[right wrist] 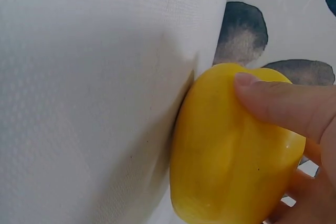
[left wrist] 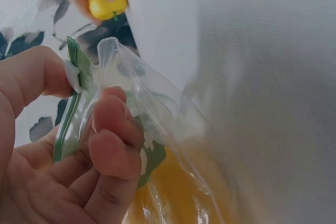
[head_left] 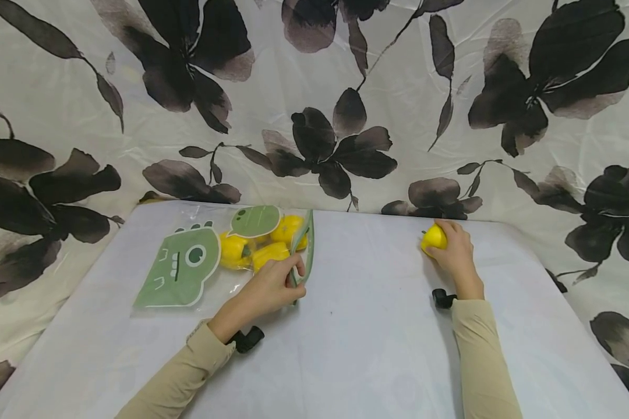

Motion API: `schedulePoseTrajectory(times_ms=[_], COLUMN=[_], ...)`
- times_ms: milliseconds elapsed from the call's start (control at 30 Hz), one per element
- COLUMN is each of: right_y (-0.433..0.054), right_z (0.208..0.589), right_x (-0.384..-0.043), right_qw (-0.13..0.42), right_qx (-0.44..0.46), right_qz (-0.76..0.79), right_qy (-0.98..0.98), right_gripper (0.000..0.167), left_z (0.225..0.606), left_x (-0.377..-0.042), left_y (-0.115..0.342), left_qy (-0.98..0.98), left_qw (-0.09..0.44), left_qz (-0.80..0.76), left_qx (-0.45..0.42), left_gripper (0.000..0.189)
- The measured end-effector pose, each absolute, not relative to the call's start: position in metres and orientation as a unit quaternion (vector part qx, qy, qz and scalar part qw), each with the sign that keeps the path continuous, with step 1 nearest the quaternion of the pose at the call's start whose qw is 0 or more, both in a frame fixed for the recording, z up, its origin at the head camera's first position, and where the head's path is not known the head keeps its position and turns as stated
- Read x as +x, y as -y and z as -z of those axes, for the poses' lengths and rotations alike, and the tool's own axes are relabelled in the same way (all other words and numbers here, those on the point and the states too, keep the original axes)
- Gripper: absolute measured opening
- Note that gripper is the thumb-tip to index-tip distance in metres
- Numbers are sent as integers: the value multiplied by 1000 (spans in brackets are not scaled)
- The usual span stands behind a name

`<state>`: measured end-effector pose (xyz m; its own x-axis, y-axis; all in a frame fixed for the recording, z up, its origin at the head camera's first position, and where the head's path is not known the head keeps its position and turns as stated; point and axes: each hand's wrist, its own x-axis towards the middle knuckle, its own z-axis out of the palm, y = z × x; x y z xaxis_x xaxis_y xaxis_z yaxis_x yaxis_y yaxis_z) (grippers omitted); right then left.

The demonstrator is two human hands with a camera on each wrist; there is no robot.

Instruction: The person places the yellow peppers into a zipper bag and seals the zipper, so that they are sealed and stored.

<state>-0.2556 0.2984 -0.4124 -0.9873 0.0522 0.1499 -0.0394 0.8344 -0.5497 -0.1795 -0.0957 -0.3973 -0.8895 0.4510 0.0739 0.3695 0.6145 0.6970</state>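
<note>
A clear zip bag [head_left: 180, 279] with a green cartoon print lies at the left of the table, several yellow bell peppers [head_left: 236, 253] inside it. My left hand [head_left: 267, 288] pinches the bag's right edge; in the left wrist view, the fingers and thumb are around the green zip strip [left wrist: 65, 127], close to a small white slider [left wrist: 73, 75]. The bag's mouth gapes there. Toward the back right, my right hand [head_left: 457, 251] grips another yellow bell pepper [right wrist: 226, 150], thumb across its side. Its green stem points left in the head view.
A white cloth covers the table [head_left: 367, 326]. Behind it hangs a pale curtain [head_left: 424, 116] with dark flowers, coming down to the table's back edge. Dark wrist cameras [head_left: 248, 339] sit on both wrists.
</note>
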Motion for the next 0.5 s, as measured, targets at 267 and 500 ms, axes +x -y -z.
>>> schedulePoseTrajectory(times_ms=[267,500], right_y=[-294,-270], right_z=[402,372], right_x=[-253,-250], right_qw=[127,208], right_qx=[-1,9], right_qz=[-337,-418], right_qy=[933,884], right_gripper=[68,70], left_z=[398,399], left_x=[-179,-180], left_y=[96,96], left_qy=[-897,-896], left_qw=[56,55], left_qz=[-375,-377], left_qx=[227,228], left_gripper=[22,21])
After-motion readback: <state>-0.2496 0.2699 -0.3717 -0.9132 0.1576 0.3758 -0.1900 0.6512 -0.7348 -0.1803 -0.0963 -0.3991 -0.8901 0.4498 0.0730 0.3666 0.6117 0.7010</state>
